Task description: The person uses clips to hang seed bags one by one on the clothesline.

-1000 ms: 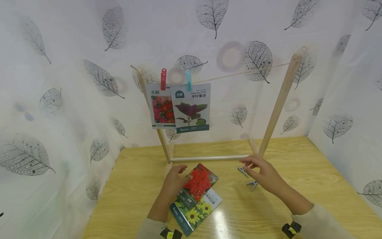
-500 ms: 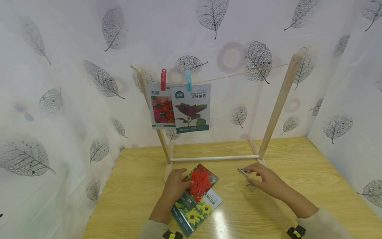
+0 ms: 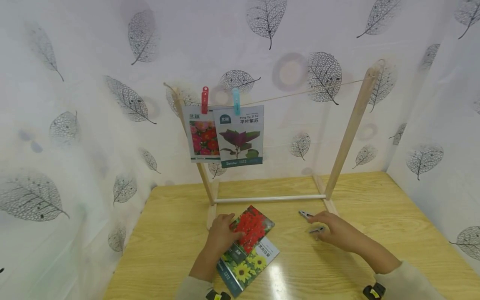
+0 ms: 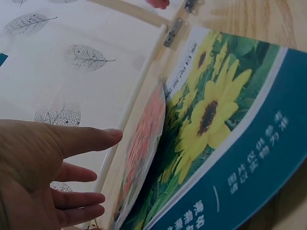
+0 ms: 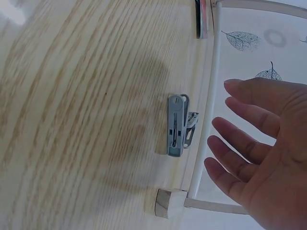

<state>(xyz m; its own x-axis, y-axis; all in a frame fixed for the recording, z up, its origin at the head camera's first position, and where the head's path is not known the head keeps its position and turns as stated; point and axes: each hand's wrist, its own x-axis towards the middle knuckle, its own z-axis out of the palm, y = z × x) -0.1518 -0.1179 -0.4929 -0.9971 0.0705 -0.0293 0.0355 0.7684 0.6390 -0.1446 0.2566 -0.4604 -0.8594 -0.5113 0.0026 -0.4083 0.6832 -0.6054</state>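
My left hand (image 3: 221, 233) is at the left edge of a seed packet with red flowers (image 3: 251, 229), its thumb over the picture. In the left wrist view its fingers (image 4: 79, 199) are spread and relaxed. That packet overlaps a second seed packet with yellow flowers (image 3: 245, 268), which looms large in the left wrist view. My right hand (image 3: 339, 231) is low over the table beside two grey clothespins, the farther clothespin (image 3: 305, 214) at its fingertips and the nearer clothespin (image 3: 316, 229) partly behind its thumb. In the right wrist view the fingers (image 5: 230, 153) are loosely spread.
A wooden frame (image 3: 350, 137) with a white crossbar (image 3: 270, 198) stands behind the hands. On its string (image 3: 300, 93), a red clothespin (image 3: 204, 100) and a blue clothespin (image 3: 236, 101) hold two overlapping seed packets (image 3: 240, 137). Leaf-patterned sheeting (image 3: 285, 33) surrounds the table (image 3: 157, 250).
My right hand has come down and toward me, from above the crossbar's right end to the grey clothespins. My left hand has shifted slightly right, its thumb farther over the red-flower packet.
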